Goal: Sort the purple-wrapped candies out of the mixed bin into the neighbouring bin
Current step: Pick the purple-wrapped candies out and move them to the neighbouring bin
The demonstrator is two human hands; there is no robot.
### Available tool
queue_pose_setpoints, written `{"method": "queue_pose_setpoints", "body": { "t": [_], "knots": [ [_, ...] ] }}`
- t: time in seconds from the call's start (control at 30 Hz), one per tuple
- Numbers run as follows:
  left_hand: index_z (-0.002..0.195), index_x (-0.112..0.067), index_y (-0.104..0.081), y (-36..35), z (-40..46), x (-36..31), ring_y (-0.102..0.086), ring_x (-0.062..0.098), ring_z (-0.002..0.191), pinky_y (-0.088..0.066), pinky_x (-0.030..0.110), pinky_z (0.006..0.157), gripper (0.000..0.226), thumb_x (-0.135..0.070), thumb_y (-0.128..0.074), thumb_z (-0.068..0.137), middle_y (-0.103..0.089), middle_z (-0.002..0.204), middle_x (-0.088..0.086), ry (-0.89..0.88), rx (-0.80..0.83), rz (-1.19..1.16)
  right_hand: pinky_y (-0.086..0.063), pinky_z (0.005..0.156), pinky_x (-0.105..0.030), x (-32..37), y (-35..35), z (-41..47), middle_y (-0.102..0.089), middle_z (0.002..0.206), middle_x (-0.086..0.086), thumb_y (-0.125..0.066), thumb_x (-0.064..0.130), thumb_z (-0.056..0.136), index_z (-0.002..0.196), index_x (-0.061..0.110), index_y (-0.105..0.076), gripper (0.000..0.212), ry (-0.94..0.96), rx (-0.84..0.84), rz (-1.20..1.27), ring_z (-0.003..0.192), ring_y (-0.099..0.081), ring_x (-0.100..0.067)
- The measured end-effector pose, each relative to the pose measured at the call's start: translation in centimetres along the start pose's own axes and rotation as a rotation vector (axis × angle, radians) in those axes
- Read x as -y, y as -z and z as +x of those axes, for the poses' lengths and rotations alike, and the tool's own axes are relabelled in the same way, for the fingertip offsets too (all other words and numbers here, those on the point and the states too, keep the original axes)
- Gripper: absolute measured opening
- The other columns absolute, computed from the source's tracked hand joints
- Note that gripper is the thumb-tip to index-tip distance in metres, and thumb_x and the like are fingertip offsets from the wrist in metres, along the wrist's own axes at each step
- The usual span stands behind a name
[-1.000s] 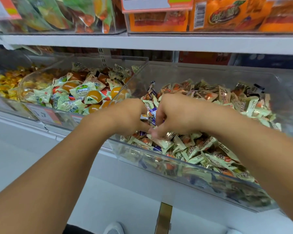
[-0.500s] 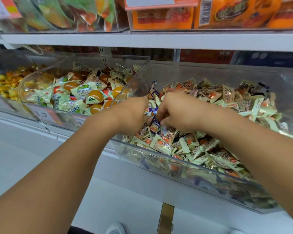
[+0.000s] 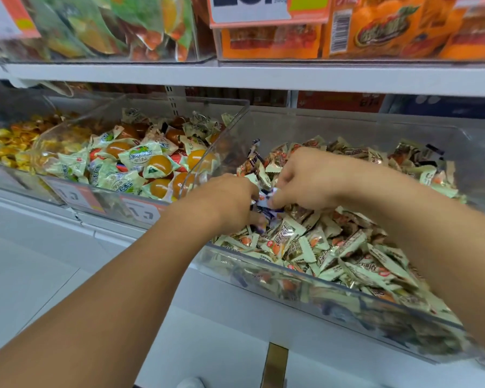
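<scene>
Two hands — left (image 3: pixel 230 200), right (image 3: pixel 305 177) — pinch purple candies (image 3: pixel 263 204) in one bin (image 3: pixel 347 298).

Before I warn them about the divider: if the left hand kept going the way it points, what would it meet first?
Probably the purple-wrapped candies at its fingertips, then the right hand; the left hand points right, not at the divider.

- Open top over the mixed bin (image 3: pixel 375 301), room above the heap.
- Clear divider wall (image 3: pixel 216 152) rises on the left, barring the neighbouring bin (image 3: pixel 101 208).
- Shelf (image 3: pixel 235 77) caps overhead.
</scene>
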State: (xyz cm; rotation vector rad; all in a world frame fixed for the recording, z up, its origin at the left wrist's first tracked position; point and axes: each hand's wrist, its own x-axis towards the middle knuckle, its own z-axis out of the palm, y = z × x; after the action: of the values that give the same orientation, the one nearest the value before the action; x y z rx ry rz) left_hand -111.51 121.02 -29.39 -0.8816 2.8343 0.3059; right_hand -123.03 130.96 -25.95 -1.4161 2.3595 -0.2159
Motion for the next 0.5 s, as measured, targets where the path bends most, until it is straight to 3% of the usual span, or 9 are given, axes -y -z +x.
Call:
{"method": "queue_pose_setpoints", "body": {
  "t": [0.13, 0.2, 0.27, 0.33, 0.4, 0.5],
  "knots": [
    [0.117, -0.029, -0.068, -0.8, -0.1, 0.0, -0.053, 0.022, 0.084, -0.046, 0.032, 0.072, 0.048, -0.056, -0.076, 0.079, -0.057, 0.092, -0.001, -0.048, -0.061, 0.017, -0.024, 0.033, -0.015, -1.6, 1.2, -0.2, -0.051, 0.069, -0.012, -0.062, 0.019, 0.092, 0.089, 0.006, -0.055, 0.015, -0.133, 0.104, 0.796, 0.043, -0.028, -0.012],
    [0.109, -0.026, -0.071, -1.0, 0.0, 0.0, -0.054, 0.023, 0.076, -0.044, 0.031, 0.067, 0.036, -0.050, -0.075, 0.082, -0.057, 0.080, -0.002, -0.071, -0.134, 0.011, -0.020, 0.027, -0.013, -1.9, 1.3, -0.2, -0.049, 0.072, -0.011, -0.053, 0.016, 0.095, 0.093, 0.007, -0.047, 0.011, -0.216, 0.235, 1.170, 0.040, -0.026, -0.006],
    [0.105, -0.027, -0.072, -1.1, -0.1, 0.1, -0.053, 0.024, 0.074, -0.042, 0.030, 0.065, 0.025, -0.042, -0.072, 0.085, -0.057, 0.081, 0.000, -0.085, -0.155, 0.024, -0.022, 0.024, -0.013, -1.8, 1.5, -0.2, -0.051, 0.068, -0.010, -0.044, 0.018, 0.096, 0.088, 0.004, -0.048, 0.016, -0.248, 0.378, 1.362, 0.037, -0.031, -0.005],
    [0.107, -0.029, -0.071, -1.1, -0.3, 0.2, -0.059, 0.025, 0.080, -0.047, 0.031, 0.067, 0.025, -0.038, -0.069, 0.084, -0.062, 0.089, 0.004, -0.086, -0.151, 0.021, -0.025, 0.025, -0.015, -1.4, 1.3, -0.1, -0.056, 0.071, -0.012, -0.044, 0.023, 0.093, 0.082, 0.002, -0.053, 0.026, -0.228, 0.443, 1.446, 0.042, -0.036, -0.008],
    [0.101, -0.028, -0.070, -0.9, -0.6, 0.3, -0.061, 0.023, 0.075, -0.050, 0.032, 0.064, 0.021, -0.036, -0.070, 0.083, -0.064, 0.081, 0.002, -0.092, -0.190, -0.041, -0.028, 0.028, -0.015, -0.8, 0.9, 0.2, -0.058, 0.072, -0.010, -0.052, 0.035, 0.094, 0.080, 0.008, -0.057, 0.031, -0.217, 0.380, 1.408, 0.043, -0.041, -0.010],
    [0.096, -0.023, -0.070, -0.4, -0.7, 0.4, -0.061, 0.023, 0.070, -0.046, 0.032, 0.059, 0.013, -0.028, -0.069, 0.084, -0.065, 0.075, 0.003, -0.099, -0.292, -0.184, -0.033, 0.037, -0.018, -0.2, -0.2, 1.2, -0.052, 0.060, -0.003, -0.059, 0.051, 0.095, 0.071, 0.014, -0.062, 0.044, -0.120, 0.040, 0.777, 0.041, -0.041, -0.014]
  ]
}}
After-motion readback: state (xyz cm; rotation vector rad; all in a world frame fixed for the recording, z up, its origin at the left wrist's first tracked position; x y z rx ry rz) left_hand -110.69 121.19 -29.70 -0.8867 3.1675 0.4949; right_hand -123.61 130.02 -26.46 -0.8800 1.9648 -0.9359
